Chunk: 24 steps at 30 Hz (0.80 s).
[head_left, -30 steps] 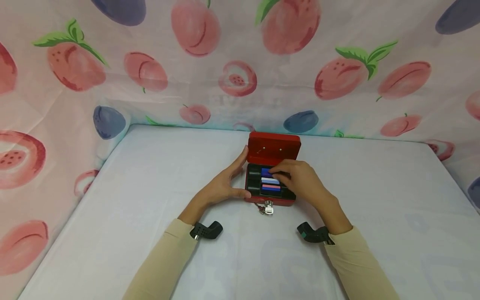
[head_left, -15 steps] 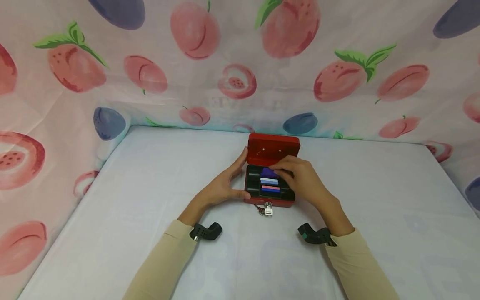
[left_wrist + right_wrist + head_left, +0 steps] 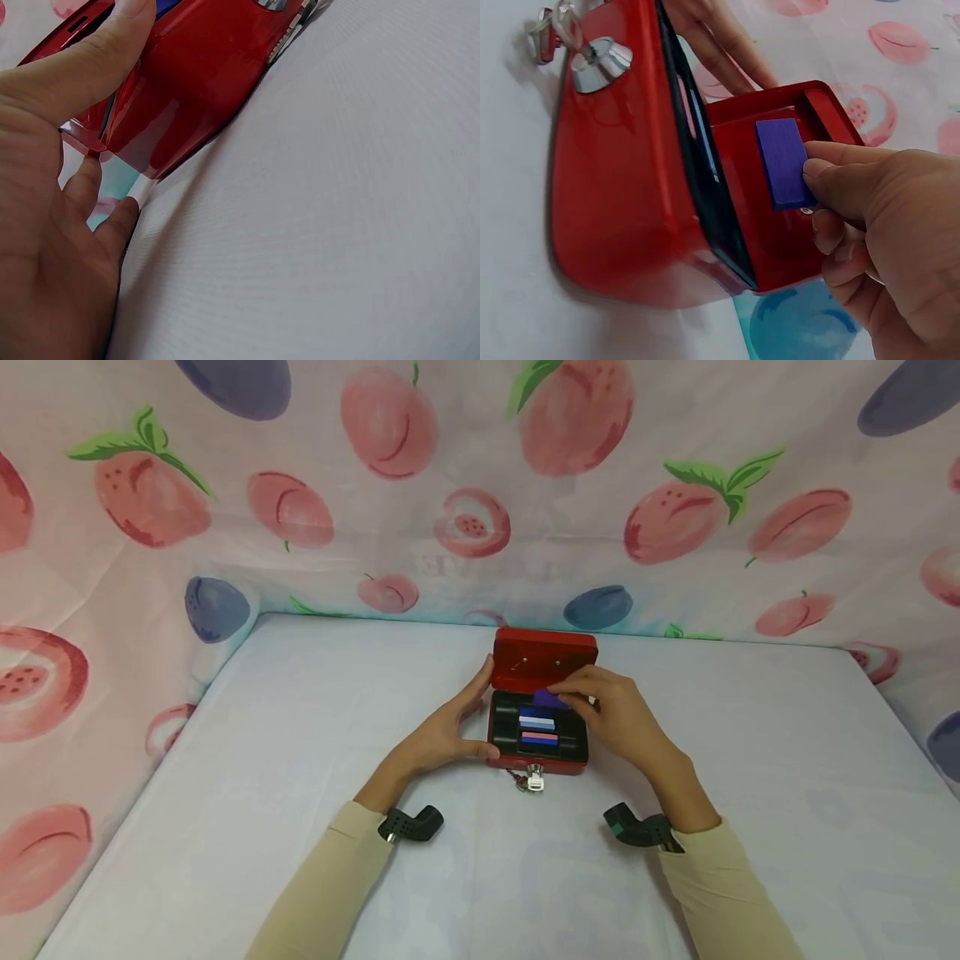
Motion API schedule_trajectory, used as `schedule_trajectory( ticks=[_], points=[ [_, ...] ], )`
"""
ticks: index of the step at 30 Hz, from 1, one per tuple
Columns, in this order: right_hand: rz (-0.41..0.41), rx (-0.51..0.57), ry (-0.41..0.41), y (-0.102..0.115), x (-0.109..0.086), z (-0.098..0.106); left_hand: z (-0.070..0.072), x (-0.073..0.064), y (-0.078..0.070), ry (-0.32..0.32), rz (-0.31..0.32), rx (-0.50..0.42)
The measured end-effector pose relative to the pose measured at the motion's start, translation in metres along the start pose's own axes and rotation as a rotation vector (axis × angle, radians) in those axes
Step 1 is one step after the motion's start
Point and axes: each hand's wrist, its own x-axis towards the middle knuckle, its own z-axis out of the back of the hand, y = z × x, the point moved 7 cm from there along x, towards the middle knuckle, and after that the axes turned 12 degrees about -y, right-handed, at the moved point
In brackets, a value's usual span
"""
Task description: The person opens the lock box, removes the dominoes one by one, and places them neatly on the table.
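Note:
A small red cash box [image 3: 542,767] stands with its lid [image 3: 545,656] raised and a black tray [image 3: 506,706] inside. My left hand [image 3: 442,727] holds its left side, thumb at the front corner and fingers spread back to the lid. In the left wrist view the thumb lies over the box rim. My right hand [image 3: 618,710] pinches a flat purple rectangular block [image 3: 786,163] between thumb and forefinger. The block is over the tray's back part, in front of the lid. In the tray's middle section lie thin blue, white and pink blocks [image 3: 537,723].
A keyed lock [image 3: 535,770] with keys [image 3: 547,34] hanging from it is on the box front. The box sits on a white-covered table [image 3: 337,693], near its back edge. A fruit-print cloth [image 3: 300,577] rises behind and at the left.
My right hand has drawn the purple block up out of the tray and slightly right, uncovering a dark blue strip there. My left hand keeps its place on the box.

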Motion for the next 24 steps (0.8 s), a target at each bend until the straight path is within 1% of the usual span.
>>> schedule_trajectory(
  ticks=[2,9,17,24],
  points=[
    [-0.006,0.003,-0.004,-0.001,-0.001,0.003,0.0,0.0,0.001,-0.001,0.001,0.006],
    [0.023,0.0,-0.029,-0.006,-0.005,0.012,-0.001,-0.001,0.001,-0.001,-0.018,-0.003],
    [0.002,0.002,-0.035,-0.015,-0.008,0.022,0.0,-0.003,0.001,-0.015,-0.005,0.016],
    [0.006,0.001,-0.045,-0.022,-0.01,0.034,-0.002,-0.002,0.002,-0.013,-0.002,0.015]
  ],
)
